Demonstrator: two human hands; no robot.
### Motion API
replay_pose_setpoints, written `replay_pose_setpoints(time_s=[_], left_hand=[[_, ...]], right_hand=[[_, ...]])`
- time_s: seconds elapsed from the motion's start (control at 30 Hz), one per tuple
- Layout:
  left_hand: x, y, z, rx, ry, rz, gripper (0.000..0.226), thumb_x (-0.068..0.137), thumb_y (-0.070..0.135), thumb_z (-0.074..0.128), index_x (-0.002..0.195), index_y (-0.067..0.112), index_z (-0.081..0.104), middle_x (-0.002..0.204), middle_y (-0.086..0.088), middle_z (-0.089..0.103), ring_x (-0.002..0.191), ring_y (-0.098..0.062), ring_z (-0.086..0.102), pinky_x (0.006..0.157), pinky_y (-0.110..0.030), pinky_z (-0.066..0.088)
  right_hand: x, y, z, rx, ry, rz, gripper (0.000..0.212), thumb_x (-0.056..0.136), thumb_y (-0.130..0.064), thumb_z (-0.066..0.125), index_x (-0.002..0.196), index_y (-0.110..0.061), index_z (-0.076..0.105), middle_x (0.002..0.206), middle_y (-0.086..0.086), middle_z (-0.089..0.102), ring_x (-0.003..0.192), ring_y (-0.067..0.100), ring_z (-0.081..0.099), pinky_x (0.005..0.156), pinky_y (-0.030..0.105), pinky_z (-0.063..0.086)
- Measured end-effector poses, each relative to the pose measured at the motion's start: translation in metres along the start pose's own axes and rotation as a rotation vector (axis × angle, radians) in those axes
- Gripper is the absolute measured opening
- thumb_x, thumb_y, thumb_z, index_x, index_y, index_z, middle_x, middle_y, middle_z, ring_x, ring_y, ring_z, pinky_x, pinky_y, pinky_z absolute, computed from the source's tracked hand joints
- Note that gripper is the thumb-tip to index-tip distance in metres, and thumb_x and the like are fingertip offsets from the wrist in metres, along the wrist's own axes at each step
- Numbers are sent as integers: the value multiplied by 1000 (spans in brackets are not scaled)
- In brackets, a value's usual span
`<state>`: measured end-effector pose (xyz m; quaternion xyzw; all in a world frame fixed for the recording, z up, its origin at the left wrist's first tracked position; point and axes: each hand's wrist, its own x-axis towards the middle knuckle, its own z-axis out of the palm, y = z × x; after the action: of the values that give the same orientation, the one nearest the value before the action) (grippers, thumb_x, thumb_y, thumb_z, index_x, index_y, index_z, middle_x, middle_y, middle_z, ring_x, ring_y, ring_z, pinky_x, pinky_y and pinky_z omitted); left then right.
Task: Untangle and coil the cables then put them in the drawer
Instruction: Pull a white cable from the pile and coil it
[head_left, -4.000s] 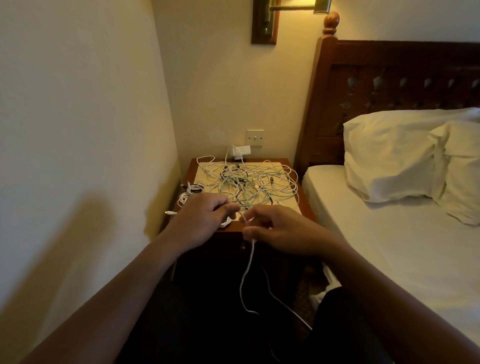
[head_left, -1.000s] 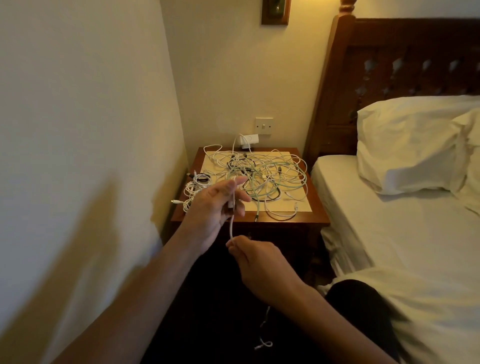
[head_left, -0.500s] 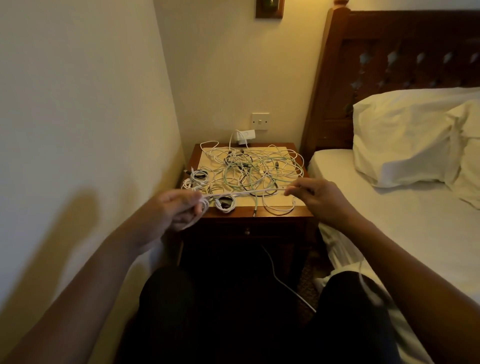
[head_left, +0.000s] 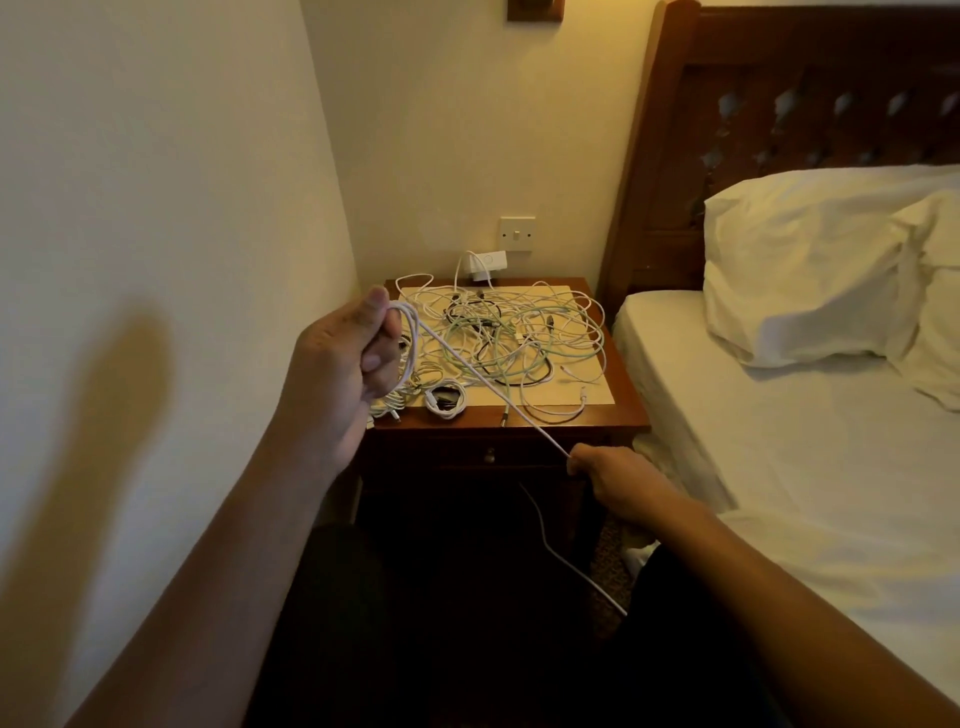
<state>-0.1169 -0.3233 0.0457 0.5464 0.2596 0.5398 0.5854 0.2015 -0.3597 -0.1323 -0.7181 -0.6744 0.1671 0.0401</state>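
Observation:
A white cable (head_left: 483, 382) runs taut between my hands. My left hand (head_left: 340, 364), raised at the nightstand's left edge, grips a loop of it. Lower, in front of the drawer, my right hand (head_left: 615, 480) pinches the same cable, whose free end trails down to the dark floor. A tangle of white, pale green and black cables (head_left: 511, 335) lies on the nightstand (head_left: 631, 413). Two small coiled cables (head_left: 447, 402) sit near its front left. The drawer (head_left: 491, 456) with a small knob is closed.
A white charger (head_left: 485, 260) is plugged in below a wall switch (head_left: 517, 234) behind the nightstand. The bed (head_left: 779, 441) with white pillows (head_left: 810, 265) borders the right side. A wall runs close along the left.
My left hand has risen and now holds a loop of the white cable. My right hand has dropped from the nightstand's top to in front of the drawer, sliding along the cable.

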Motion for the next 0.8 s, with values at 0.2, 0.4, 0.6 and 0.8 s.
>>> replay_pose_setpoints(time_s=[0.2,0.4,0.6,0.8], left_hand=[[11,7,-38,-17,180,-34,35,109,28,41,78,14,50,49,9,29,38,-5,20,44,-23,13],[19,-3,-66,-7,326,-162,38,110,31,42,76,16,49,47,9,29,36,-5,20,42,-22,14],[11,26,-31,-6,112,-36,35,108,28,41,77,13,50,48,8,27,37,-5,19,41,-21,13],[5,39,-17,36,-39,-37,35,106,25,42,76,9,51,46,8,29,36,-4,20,42,-22,13]], right_hand=[[-3,29,-5,271,84,74,25,107,-25,48,96,-37,68,93,-14,69,88,9,63,75,30,47],[-18,42,-28,791,271,226,49,103,-45,55,68,-13,65,53,-5,54,49,10,46,52,24,36],[-5,61,1,433,137,223,25,105,-21,55,94,-21,78,95,-2,72,91,15,64,76,30,44],[12,75,38,17,70,348,19,92,-14,66,82,-31,66,93,-2,73,87,17,69,81,34,57]])
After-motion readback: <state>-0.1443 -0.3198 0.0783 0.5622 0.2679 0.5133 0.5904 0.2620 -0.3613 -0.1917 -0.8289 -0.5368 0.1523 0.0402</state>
